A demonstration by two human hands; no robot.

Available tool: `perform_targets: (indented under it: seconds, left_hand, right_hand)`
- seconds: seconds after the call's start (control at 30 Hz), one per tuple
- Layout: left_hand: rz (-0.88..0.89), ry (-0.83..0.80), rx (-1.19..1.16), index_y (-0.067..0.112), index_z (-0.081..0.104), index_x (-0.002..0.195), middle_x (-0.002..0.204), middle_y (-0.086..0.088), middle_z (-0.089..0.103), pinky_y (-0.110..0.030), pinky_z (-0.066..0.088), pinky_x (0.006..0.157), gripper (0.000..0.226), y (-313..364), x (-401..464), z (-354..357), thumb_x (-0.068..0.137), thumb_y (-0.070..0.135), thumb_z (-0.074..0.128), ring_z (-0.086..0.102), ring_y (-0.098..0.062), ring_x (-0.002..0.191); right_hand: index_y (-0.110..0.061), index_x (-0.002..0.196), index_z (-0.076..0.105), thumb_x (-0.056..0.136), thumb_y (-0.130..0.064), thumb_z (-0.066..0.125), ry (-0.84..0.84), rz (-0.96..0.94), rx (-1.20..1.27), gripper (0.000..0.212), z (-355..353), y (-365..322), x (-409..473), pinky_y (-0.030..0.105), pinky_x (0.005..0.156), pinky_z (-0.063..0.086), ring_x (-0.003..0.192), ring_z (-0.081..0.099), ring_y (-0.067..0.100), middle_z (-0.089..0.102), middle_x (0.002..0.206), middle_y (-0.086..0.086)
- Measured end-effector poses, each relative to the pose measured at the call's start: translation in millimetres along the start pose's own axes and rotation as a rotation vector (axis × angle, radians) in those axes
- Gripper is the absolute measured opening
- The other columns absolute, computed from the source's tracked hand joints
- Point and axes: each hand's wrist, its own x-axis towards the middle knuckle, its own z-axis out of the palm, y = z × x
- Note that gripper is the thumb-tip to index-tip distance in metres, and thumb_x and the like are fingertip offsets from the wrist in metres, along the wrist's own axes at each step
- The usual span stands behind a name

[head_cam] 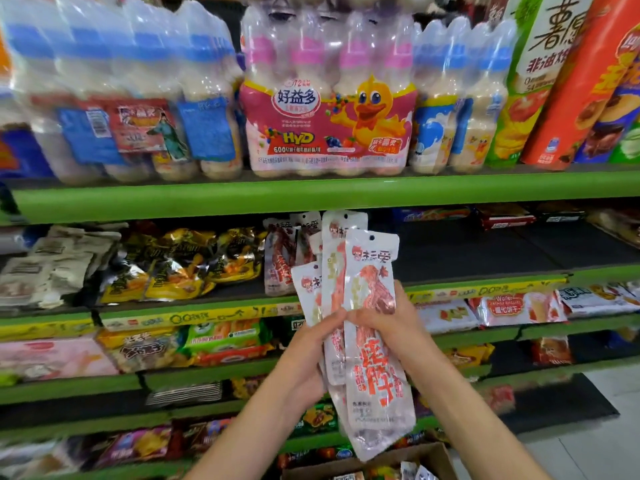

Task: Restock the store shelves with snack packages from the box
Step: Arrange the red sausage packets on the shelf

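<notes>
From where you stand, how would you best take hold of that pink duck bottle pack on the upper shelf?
Probably from the front, one hand on each side of the pink duck bottle pack, low down around the bottles' bodies. It stands upright at the green shelf edge, hemmed in by blue-capped packs, and the shrink-wrap looks slippery.

Pink drink multipack (pixel 329 126) reads "好益多", "HYD", "600"; wafer packet (pixel 512 308) seemingly "Wafer".

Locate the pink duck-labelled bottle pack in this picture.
In the head view, the pink duck-labelled bottle pack stands centre on the top green shelf, flanked by blue-capped bottle packs, above the snack packages in both hands.
</notes>
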Motion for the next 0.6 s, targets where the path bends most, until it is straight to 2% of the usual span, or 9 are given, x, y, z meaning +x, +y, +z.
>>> perform_targets:
  seconds: [0.1, 0.17, 0.27, 0.37, 0.43, 0.5, 0.6]
  left_hand:
    - [0.084, 0.026, 0.027, 0.007, 0.066, 0.127, 0.120, -0.024, 0.070, -0.048, 0.060, 0.080, 0.045, 5.8, -4.0, -20.3, 0.083, 0.008, 0.072, 0.070, -0.040, 0.106]
    - [0.135, 0.039, 0.077, 0.009, 0.065, 0.129, 0.120, -0.023, 0.070, -0.051, 0.059, 0.083, 0.047, 12.5, -5.9, -30.5, 0.082, 0.005, 0.070, 0.070, -0.040, 0.106]
    - [0.189, 0.025, 0.117, 0.011, 0.068, 0.123, 0.119, -0.021, 0.071, -0.053, 0.059, 0.087, 0.047, 24.2, -6.7, -40.3, 0.077, 0.006, 0.072, 0.070, -0.040, 0.107]
    - [0.209, -0.003, 0.132, 0.012, 0.066, 0.127, 0.122, -0.020, 0.070, -0.054, 0.056, 0.092, 0.049, 35.1, -8.7, -43.7, 0.079, 0.011, 0.073, 0.068, -0.039, 0.111]
    - [0.220, 0.006, 0.147, 0.013, 0.064, 0.130, 0.122, -0.018, 0.071, -0.053, 0.057, 0.092, 0.051, 39.9, -10.2, -44.6, 0.080, 0.014, 0.074, 0.069, -0.037, 0.110]
    - [0.239, 0.020, 0.162, 0.013, 0.064, 0.128, 0.119, -0.015, 0.073, -0.049, 0.060, 0.087, 0.047, 43.1, -10.5, -47.4, 0.082, 0.011, 0.073, 0.071, -0.035, 0.107]
    - [0.242, 0.022, 0.156, 0.016, 0.066, 0.125, 0.118, -0.014, 0.073, -0.048, 0.060, 0.087, 0.042, 48.6, -13.1, -53.3, 0.084, 0.012, 0.073, 0.071, -0.034, 0.107]
  right_hand:
    - [-0.036, 0.126, 0.046, 0.067, -0.019, 0.087, 0.084, -0.139, -0.027, 0.074, 12.0, 7.6, -2.0, 0.031, 0.072, 0.061, 0.096, 0.073, 0.011, 0.072, 0.107, -0.012]
    - [-0.041, 0.128, 0.046, 0.078, -0.017, 0.083, 0.056, -0.198, -0.065, 0.066, 19.8, 12.4, -2.3, 0.028, 0.072, 0.061, 0.099, 0.071, 0.009, 0.071, 0.111, -0.015]
    - [-0.043, 0.136, 0.046, 0.093, -0.024, 0.069, 0.001, -0.237, -0.097, 0.052, 34.3, 14.9, 0.3, 0.025, 0.073, 0.060, 0.103, 0.070, 0.008, 0.070, 0.118, -0.016]
    - [-0.045, 0.129, 0.056, 0.103, -0.037, 0.049, 0.042, -0.274, -0.249, 0.027, 49.5, 13.0, 5.8, 0.034, 0.083, 0.059, 0.106, 0.068, 0.008, 0.070, 0.116, -0.013]
    - [-0.035, 0.120, 0.065, 0.106, -0.035, 0.044, 0.133, -0.330, -0.374, 0.025, 59.1, 12.0, 8.9, 0.039, 0.090, 0.055, 0.104, 0.064, 0.008, 0.067, 0.110, -0.011]
    - [-0.034, 0.115, 0.066, 0.104, -0.029, 0.049, 0.215, -0.400, -0.398, 0.021, 67.7, 10.3, 11.2, 0.029, 0.082, 0.055, 0.095, 0.064, 0.004, 0.067, 0.101, -0.014]
    - [-0.044, 0.107, 0.055, 0.096, -0.025, 0.063, 0.321, -0.432, -0.337, 0.023, 77.2, 6.4, 14.3, 0.016, 0.063, 0.049, 0.076, 0.061, 0.004, 0.063, 0.085, -0.009]
